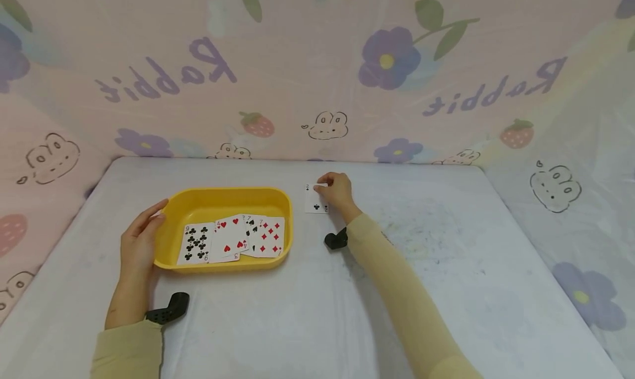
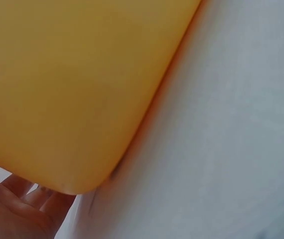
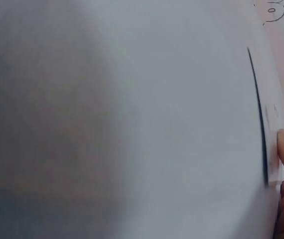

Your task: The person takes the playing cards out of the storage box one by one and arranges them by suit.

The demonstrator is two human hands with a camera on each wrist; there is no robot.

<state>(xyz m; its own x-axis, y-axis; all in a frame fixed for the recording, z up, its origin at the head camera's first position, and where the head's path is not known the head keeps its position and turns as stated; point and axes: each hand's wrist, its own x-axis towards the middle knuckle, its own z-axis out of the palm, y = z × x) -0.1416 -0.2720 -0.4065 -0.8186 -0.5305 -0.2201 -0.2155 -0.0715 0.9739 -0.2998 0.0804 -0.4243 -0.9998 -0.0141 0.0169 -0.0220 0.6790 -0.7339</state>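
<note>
A yellow plastic tray [image 1: 223, 197] stands on the left part of the table. Several playing cards lie face up in it, among them a nine of clubs [image 1: 194, 244], a four of hearts [image 1: 230, 236] and a seven of diamonds [image 1: 270, 237]. My left hand [image 1: 140, 238] holds the tray by its left side, the thumb at the rim. To the right of the tray, my right hand [image 1: 337, 191] pinches a two of clubs [image 1: 315, 202] by its upper right part. In the right wrist view the card [image 3: 270, 144] appears edge-on beside the thumb.
A white cloth [image 1: 258, 324] covers the table, with faint dark marks right of centre. Patterned curtains [image 1: 297, 81] with flowers and rabbits hang behind and at both sides. Black wrist devices [image 1: 171, 308] sit on both wrists.
</note>
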